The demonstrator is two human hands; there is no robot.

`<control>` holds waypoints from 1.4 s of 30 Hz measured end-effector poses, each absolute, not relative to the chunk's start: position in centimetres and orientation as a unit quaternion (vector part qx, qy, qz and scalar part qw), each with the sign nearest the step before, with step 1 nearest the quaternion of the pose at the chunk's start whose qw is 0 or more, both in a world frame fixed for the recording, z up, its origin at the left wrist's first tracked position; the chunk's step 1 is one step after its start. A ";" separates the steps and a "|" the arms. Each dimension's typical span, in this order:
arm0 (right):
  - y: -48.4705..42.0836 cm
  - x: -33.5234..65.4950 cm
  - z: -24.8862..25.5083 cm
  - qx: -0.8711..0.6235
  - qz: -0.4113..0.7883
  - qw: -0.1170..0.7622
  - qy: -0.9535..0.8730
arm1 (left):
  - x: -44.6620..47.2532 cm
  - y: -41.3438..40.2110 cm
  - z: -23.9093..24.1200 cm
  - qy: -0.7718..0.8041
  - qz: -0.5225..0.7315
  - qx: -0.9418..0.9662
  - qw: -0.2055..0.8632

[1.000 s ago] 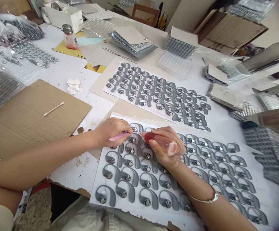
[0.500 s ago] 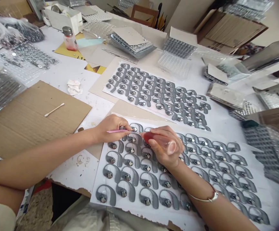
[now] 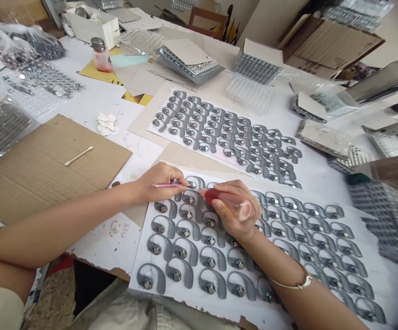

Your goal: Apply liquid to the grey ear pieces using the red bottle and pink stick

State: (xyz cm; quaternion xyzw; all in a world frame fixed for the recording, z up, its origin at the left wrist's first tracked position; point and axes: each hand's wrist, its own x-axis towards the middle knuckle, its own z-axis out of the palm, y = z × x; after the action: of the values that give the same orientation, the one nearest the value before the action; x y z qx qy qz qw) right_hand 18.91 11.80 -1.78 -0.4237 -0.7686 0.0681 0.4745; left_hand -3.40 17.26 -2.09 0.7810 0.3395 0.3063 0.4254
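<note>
Pinched in the fingers of my left hand (image 3: 162, 182) is a pair of pink tweezers (image 3: 164, 185), their tip at a grey ear-hook piece (image 3: 194, 182) in the top row of the near sheet. My right hand (image 3: 238, 208) is wrapped round a clear squeeze bottle (image 3: 231, 202) with red in its front part. The bottle lies tilted, its thin nozzle pointing left, close to the tweezers' tip. Rows of grey ear-hook pieces with shiny round ends cover the white sheet (image 3: 137, 288) under both hands. My right hand and forearm hide some of them.
A second sheet of ear-hook pieces (image 3: 226, 133) lies beyond. On the left are cardboard (image 3: 47, 174) with a cotton swab (image 3: 78, 156), crumpled tissue (image 3: 107, 124) and a metal-capped bottle (image 3: 101, 55). Stacked trays (image 3: 258, 62) stand at the back; more packs line the right side.
Both hands hold almost the same place and the same grip. The whole view has shifted very slightly; nothing else has visibly moved.
</note>
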 end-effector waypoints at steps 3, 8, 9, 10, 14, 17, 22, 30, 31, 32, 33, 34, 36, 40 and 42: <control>11.7 18.9 -1.7 -0.422 0.072 0.469 -0.772 | -3.4 17.3 -2.2 0.342 0.307 0.777 0.430; 11.7 18.8 -1.8 -0.421 0.082 0.469 -0.772 | -3.5 17.2 -2.2 0.343 0.306 0.777 0.431; 11.7 18.8 -1.8 -0.421 0.083 0.469 -0.772 | -3.5 17.2 -2.2 0.342 0.307 0.777 0.431; 11.8 18.8 -1.8 -0.419 0.082 0.468 -0.773 | -3.5 17.2 -2.2 0.341 0.307 0.777 0.431; 11.8 18.8 -1.9 -0.399 0.066 0.463 -0.788 | -3.5 17.3 -2.2 0.340 0.307 0.779 0.429; 11.8 18.8 -1.9 -0.388 0.056 0.461 -0.796 | -3.5 17.3 -2.3 0.342 0.307 0.779 0.427; 11.9 18.7 -2.0 -0.378 0.036 0.463 -0.801 | -3.5 17.3 -2.4 0.342 0.302 0.781 0.426; 11.7 18.7 -1.8 -0.380 0.052 0.462 -0.800 | -3.6 17.3 -2.4 0.336 0.305 0.781 0.428; 11.7 18.7 -1.8 -0.382 0.055 0.462 -0.799 | -3.6 17.3 -2.4 0.337 0.305 0.782 0.427; 11.7 18.7 -1.9 -0.387 0.062 0.464 -0.794 | -3.6 17.4 -2.4 0.337 0.305 0.782 0.426; 11.7 18.7 -1.9 -0.394 0.073 0.476 -0.783 | -3.6 17.4 -2.5 0.338 0.304 0.783 0.425; 11.8 18.7 -1.9 -0.400 0.091 0.500 -0.763 | -3.6 17.3 -2.5 0.339 0.303 0.784 0.423; 12.4 18.8 -1.8 -0.408 0.155 0.572 -0.695 | -3.7 17.3 -2.4 0.334 0.304 0.794 0.407; 14.6 20.0 -1.2 -0.422 0.299 0.639 -0.570 | -3.8 16.9 -2.5 0.263 0.286 0.876 0.284; 16.0 21.1 -0.9 -0.431 0.358 0.636 -0.530 | -3.9 16.6 -2.7 0.227 0.267 0.913 0.208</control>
State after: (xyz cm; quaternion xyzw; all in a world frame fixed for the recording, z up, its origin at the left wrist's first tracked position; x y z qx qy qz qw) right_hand 21.09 16.00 -0.90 -0.4308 -0.5305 0.3580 0.6363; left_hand -3.86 16.60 -2.74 0.9132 0.2269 0.2672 0.2077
